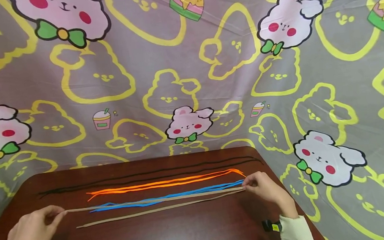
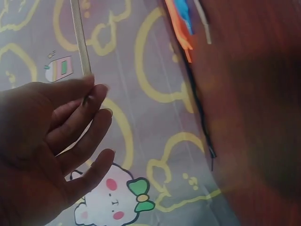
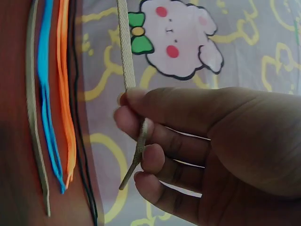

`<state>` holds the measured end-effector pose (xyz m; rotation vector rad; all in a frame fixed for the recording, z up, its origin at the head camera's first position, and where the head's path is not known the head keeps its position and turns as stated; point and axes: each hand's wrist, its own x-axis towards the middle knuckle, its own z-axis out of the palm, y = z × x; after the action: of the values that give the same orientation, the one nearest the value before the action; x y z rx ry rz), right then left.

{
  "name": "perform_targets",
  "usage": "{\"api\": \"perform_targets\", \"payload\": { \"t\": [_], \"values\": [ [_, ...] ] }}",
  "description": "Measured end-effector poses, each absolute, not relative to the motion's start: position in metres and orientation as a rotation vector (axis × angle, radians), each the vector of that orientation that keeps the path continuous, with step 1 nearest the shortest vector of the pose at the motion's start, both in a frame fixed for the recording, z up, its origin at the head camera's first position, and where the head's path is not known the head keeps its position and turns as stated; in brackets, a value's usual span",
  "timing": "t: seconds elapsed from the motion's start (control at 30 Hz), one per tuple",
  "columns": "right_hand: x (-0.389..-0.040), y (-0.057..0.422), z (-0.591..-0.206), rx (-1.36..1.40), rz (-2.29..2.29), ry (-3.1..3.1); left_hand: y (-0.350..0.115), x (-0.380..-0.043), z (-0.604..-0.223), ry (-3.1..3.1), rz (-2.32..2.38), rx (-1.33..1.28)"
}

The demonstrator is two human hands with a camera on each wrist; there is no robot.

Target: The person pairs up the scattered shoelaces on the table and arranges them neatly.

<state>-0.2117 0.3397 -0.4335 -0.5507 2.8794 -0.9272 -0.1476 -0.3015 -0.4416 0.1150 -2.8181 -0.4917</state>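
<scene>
A beige shoelace [image 3: 126, 52] is drawn straight between my two hands, raised over the table. My left hand [image 1: 30, 231] pinches one end between thumb and forefinger at the table's left side, the other fingers loosely bent. At the right, my right hand [image 1: 264, 188] pinches it near the other end, and a short tip hangs past the fingers in the right wrist view. A second beige shoelace [image 1: 152, 211] lies on the table nearer to me. Blue shoelaces [image 3: 43, 61] lie just behind, partly overlapped by the raised lace in the head view.
Orange shoelaces [image 3: 65, 84] lie lengthwise behind the blue ones, and black shoelaces [image 3: 76, 84] farthest back. The dark brown table [image 1: 174, 236] meets a patterned grey cloth [image 1: 132, 60] at its back and right. A small black item with a yellow label [image 1: 275, 227] shows by the right sleeve.
</scene>
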Motion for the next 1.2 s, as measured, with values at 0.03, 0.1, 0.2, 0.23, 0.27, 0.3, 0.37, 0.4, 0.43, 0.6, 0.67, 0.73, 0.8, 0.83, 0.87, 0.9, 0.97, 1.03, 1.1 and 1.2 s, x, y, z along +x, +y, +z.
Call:
{"api": "perform_targets", "payload": {
  "t": [0.03, 0.1, 0.2, 0.23, 0.27, 0.3, 0.37, 0.4, 0.43, 0.6, 0.67, 0.73, 0.8, 0.83, 0.87, 0.9, 0.97, 1.03, 1.1, 1.2],
  "values": [
    [-0.212, 0.341, -0.435, -0.549, -0.918, 2.882, -0.302, -0.149, -0.443, -2.833, -0.492, 0.115],
    [-0.212, 0.344, -0.438, -0.547, -0.917, 2.881, -0.305, -0.151, -0.447, -2.863, -0.488, 0.111],
    [-0.213, 0.349, -0.442, -0.546, -0.909, 2.877, -0.310, -0.155, -0.454, -2.922, -0.487, 0.089],
    [-0.214, 0.350, -0.444, -0.546, -0.910, 2.873, -0.312, -0.156, -0.456, -2.947, -0.489, 0.077],
    [-0.214, 0.351, -0.446, -0.547, -0.911, 2.867, -0.314, -0.156, -0.458, -2.967, -0.495, 0.059],
    [-0.215, 0.352, -0.448, -0.553, -0.907, 2.865, -0.315, -0.157, -0.460, -2.983, -0.502, 0.044],
    [-0.218, 0.354, -0.451, -0.571, -0.892, 2.868, -0.318, -0.158, -0.465, -3.016, -0.520, 0.010],
    [-0.219, 0.355, -0.453, -0.581, -0.885, 2.869, -0.319, -0.159, -0.467, -3.040, -0.530, 0.000],
    [-0.220, 0.356, -0.455, -0.592, -0.880, 2.867, -0.319, -0.159, -0.469, -3.061, -0.536, -0.006],
    [-0.224, 0.359, -0.464, -0.588, -0.842, 2.871, -0.319, -0.162, -0.479, -3.179, -0.567, -0.012],
    [-0.224, 0.360, -0.467, -0.554, -0.818, 2.879, -0.319, -0.163, -0.483, -3.212, -0.576, -0.019],
    [-0.224, 0.361, -0.470, -0.515, -0.788, 2.901, -0.318, -0.163, -0.485, -3.238, -0.581, -0.024],
    [-0.225, 0.362, -0.473, -0.448, -0.746, 2.929, -0.317, -0.164, -0.487, -3.248, -0.582, -0.035],
    [-0.225, 0.363, -0.475, -0.405, -0.726, 2.942, -0.316, -0.165, -0.487, -3.254, -0.583, -0.041],
    [-0.226, 0.363, -0.477, -0.362, -0.706, 2.961, -0.316, -0.165, -0.488, -3.253, -0.581, -0.048],
    [-0.226, 0.364, -0.478, -0.318, -0.685, 2.975, -0.315, -0.166, -0.489, -3.253, -0.578, -0.054],
    [-0.228, 0.364, -0.481, -0.238, -0.645, 2.997, -0.315, -0.167, -0.491, -3.251, -0.575, -0.063],
    [-0.229, 0.363, -0.483, -0.192, -0.624, 3.007, -0.315, -0.167, -0.493, -3.250, -0.576, -0.079],
    [-0.230, 0.363, -0.485, -0.177, -0.613, 3.006, -0.315, -0.167, -0.494, -3.247, -0.575, -0.093],
    [-0.231, 0.363, -0.487, -0.166, -0.616, 2.994, -0.315, -0.168, -0.497, -3.238, -0.570, -0.116]
  ]
}}
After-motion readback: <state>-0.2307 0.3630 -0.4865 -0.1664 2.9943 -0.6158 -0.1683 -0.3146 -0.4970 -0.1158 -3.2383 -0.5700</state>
